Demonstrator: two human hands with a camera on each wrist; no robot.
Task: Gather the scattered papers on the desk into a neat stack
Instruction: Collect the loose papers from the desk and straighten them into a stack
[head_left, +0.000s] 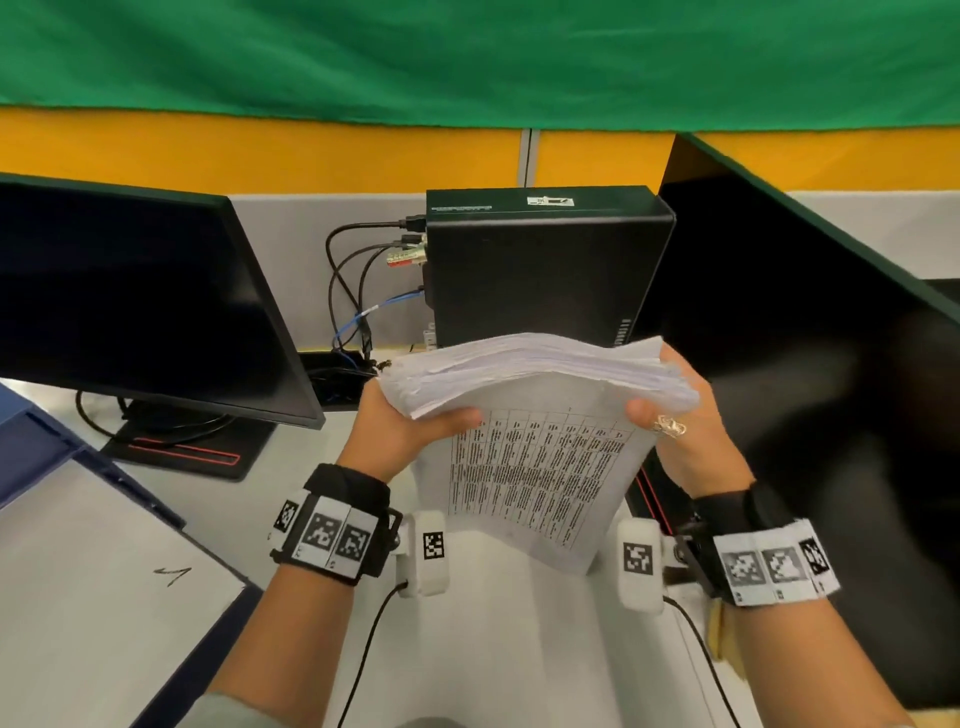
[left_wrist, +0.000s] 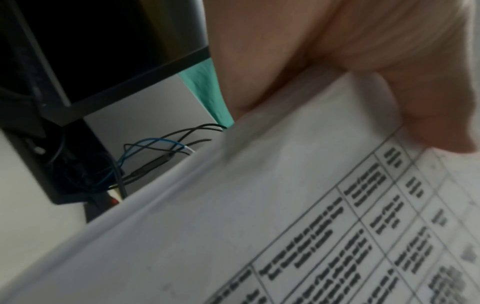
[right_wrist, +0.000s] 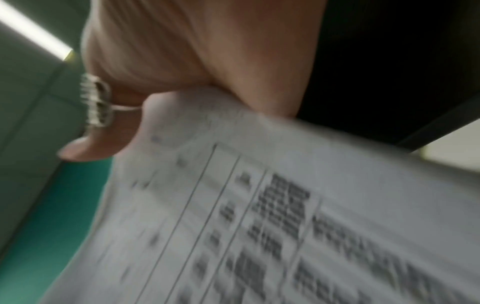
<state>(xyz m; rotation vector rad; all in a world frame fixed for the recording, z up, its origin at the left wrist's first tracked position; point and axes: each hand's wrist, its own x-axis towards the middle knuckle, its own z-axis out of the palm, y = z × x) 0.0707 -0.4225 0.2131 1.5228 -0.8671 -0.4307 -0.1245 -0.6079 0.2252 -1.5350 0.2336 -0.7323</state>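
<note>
From the head camera, the left hand (head_left: 402, 434) and right hand (head_left: 691, 436) hold a thick stack (head_left: 535, 431) of papers on edge above the desk (head_left: 493, 623), one hand at each upper corner. Each thumb lies across the printed front sheet while the other fingers go behind the stack, out of sight, so the stack is pinched between thumb and fingers on both sides. A ring (head_left: 670, 426) sits on the right thumb. A PC (head_left: 540, 270) stands beyond the fingertips, a monitor (head_left: 130, 306) is off to the left hand's outer side, and a tray (head_left: 78, 571) lies nearer the left forearm. From the left wrist, the thumb (left_wrist: 428, 102) presses on the sheet's table print; cables (left_wrist: 155, 156) show beyond the stack's edge. From the right wrist, blurred, the ringed thumb (right_wrist: 109, 123) presses the sheet's top corner; the other fingers cannot be made out.
</note>
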